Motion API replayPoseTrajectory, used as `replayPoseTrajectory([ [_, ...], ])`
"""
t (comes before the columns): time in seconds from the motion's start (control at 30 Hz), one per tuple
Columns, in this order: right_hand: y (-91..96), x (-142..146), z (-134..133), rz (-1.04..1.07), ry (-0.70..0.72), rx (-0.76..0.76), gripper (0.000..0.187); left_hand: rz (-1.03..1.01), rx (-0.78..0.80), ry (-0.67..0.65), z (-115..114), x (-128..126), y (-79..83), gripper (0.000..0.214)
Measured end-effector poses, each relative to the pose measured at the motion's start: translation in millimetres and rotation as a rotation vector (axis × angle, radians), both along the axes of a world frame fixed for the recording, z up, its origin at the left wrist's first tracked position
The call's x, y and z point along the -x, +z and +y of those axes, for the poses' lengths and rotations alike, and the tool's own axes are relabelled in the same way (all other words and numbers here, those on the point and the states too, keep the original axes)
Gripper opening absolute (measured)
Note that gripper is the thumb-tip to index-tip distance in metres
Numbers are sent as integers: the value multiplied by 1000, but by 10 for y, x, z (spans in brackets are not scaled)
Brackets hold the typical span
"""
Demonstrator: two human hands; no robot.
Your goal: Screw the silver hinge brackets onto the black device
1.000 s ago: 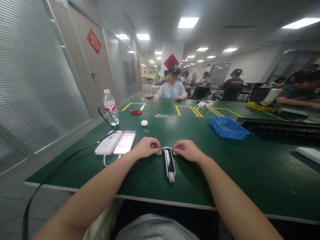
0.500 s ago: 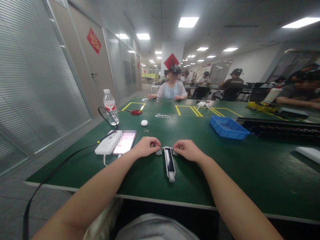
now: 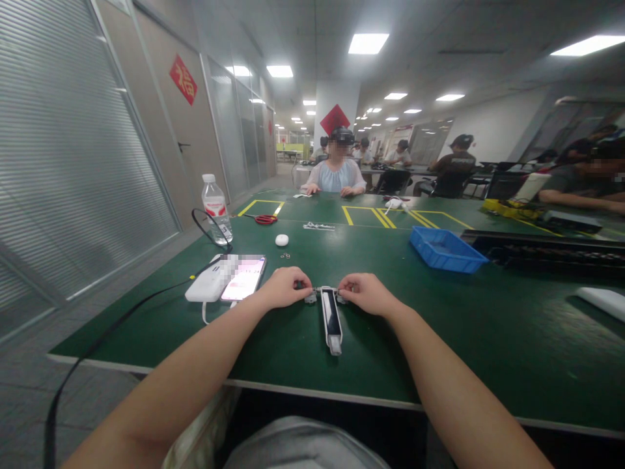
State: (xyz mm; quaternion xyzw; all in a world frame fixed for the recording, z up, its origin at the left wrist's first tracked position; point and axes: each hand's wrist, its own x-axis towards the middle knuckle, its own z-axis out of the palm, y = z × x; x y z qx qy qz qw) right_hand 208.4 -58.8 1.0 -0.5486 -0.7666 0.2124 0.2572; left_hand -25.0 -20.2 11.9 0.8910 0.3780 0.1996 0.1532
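Left hand (image 3: 286, 288): centre of the frame, knuckles up, resting on the table. The fingers are curled in and pinched closed at the left side of the bar's upper end.
Right hand (image 3: 364, 292): just right of centre, mirroring the left. The fingers are curled in and pinched closed at the right side of the same end.
Bar (image 3: 331, 319): a narrow black strip in a pale frame, flat on the table. It runs from between the two hands down toward the lower edge of the frame.
Fittings (image 3: 311, 298): small grey pieces sticking out on either side of the bar's upper end, right at the fingertips. They are too small to make out further.
Table (image 3: 488, 339): a green mat fills the middle of the frame, with yellow line marks in its upper part.
Phone (image 3: 243, 277): left of the left hand with its screen lit, lying against a white power bank (image 3: 205, 286).
Cable (image 3: 122, 319): black, running from the power bank toward the lower left corner.
Bottle (image 3: 216, 210): clear, upright, up and left of the phone.
Scissors (image 3: 265, 219): red handles, above the phone and near the yellow marks.
Puck (image 3: 282, 240): small, white and round, between the scissors and the hands.
Tray (image 3: 446, 251): blue and shallow, up and right of the right hand and well apart from it.
Person (image 3: 336, 172): seated at the top centre, across the table, with both hands on the mat.
Others: more people sit at benches in the upper right.
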Motion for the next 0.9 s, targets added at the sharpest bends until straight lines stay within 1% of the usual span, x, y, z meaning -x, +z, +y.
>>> replayPoseTrajectory([
  [0.17,13,10,-10,19,-3,19,13,-18,18,21,-20,-9,17,17],
  [0.6,7,8,-11,1,-4,19,14,-51,37,16,-2,-3,-7,18],
  [0.77,29,16,-22,-15,-8,11,13,-9,46,9,-15,1,10,20],
  [0.9,20,11,-8,-21,-7,6,13,43,4,-25,-13,5,6,20],
])
